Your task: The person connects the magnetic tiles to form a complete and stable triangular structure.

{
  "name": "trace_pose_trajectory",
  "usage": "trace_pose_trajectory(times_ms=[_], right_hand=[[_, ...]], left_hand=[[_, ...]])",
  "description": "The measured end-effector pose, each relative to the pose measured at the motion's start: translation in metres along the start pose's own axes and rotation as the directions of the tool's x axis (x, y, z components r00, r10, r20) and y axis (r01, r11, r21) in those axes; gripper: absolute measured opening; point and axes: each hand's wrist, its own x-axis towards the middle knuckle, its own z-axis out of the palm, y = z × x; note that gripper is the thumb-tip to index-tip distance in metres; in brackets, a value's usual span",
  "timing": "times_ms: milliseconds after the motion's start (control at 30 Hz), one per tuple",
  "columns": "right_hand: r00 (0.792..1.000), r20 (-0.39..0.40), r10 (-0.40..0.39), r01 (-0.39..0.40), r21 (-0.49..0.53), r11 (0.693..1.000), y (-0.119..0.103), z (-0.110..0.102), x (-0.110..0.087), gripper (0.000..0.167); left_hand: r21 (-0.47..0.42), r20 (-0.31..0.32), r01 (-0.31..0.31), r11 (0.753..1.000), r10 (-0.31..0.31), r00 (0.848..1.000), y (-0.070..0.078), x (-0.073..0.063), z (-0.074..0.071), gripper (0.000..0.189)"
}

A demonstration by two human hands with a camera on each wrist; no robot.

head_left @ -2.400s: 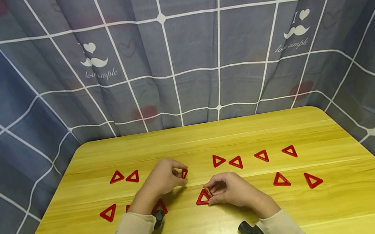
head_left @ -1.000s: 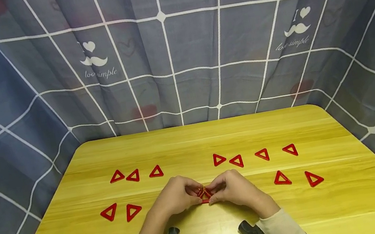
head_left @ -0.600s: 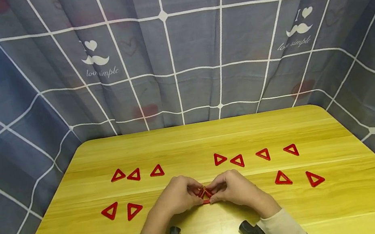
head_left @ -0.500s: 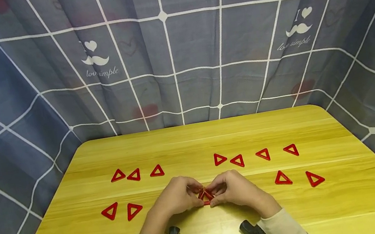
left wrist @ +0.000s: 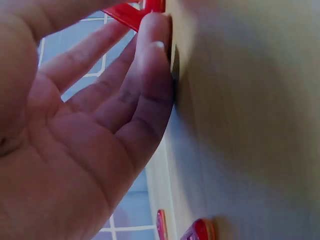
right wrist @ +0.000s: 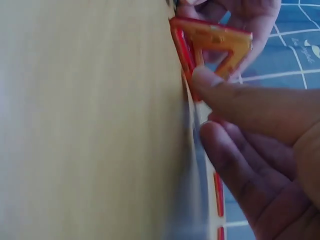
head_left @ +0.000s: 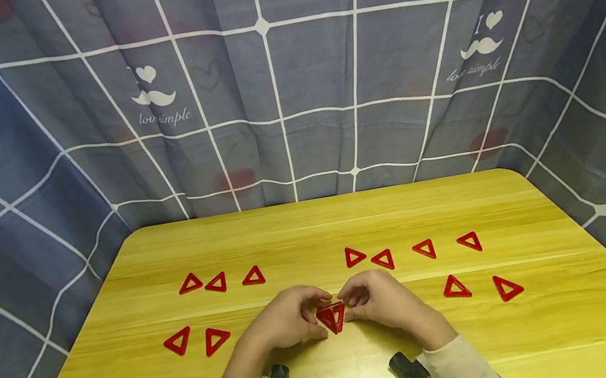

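Note:
In the head view, a small cluster of joined red triangular magnetic tiles (head_left: 331,318) is at the middle of the table, between my two hands. My left hand (head_left: 290,316) holds its left side, index finger at the back edge and thumb near the front tip. From the right, my right hand (head_left: 383,302) has thumb and fingertips on the other side of it. The right wrist view shows the cluster (right wrist: 217,42) as a three-dimensional shape with an orange-looking face and the thumb tip against it. Only a red corner (left wrist: 127,15) shows past the fingers in the left wrist view.
Several loose red triangular tiles lie flat on the wooden table (head_left: 332,376). On the left are a back row (head_left: 253,275) and a front pair (head_left: 217,341); on the right, another back row (head_left: 382,260) and front pair (head_left: 508,287). A grey checked curtain (head_left: 310,82) hangs behind.
The left hand has set a tile against the centre one, joining the right hand's tile. Since half a second ago the cluster has turned over, its tip now facing me, and the fingers have shifted.

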Motion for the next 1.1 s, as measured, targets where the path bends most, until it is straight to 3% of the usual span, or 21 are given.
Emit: trace_pose_trajectory(times_ms=[267,567,767,1100], right_hand=[[0.995,-0.009,0.098,-0.098,0.034,0.995,0.002,-0.033,-0.012,0.037],[0.974,-0.006,0.228,-0.228,-0.068,0.971,0.009,-0.063,-0.03,0.046],[0.967,0.04,0.252,-0.248,-0.084,0.965,0.009,-0.068,-0.035,0.048],[0.961,0.042,0.273,-0.267,-0.111,0.957,0.008,-0.062,-0.035,0.043]], left_hand=[[0.098,-0.048,-0.007,0.995,0.012,0.999,-0.003,0.004,0.006,0.042],[0.139,-0.061,-0.013,0.99,0.022,0.998,-0.006,0.004,0.008,0.038],[0.133,-0.057,-0.009,0.991,0.017,0.998,-0.005,0.004,0.007,0.038],[0.121,-0.052,-0.013,0.993,0.019,0.998,-0.003,0.003,0.007,0.038]])
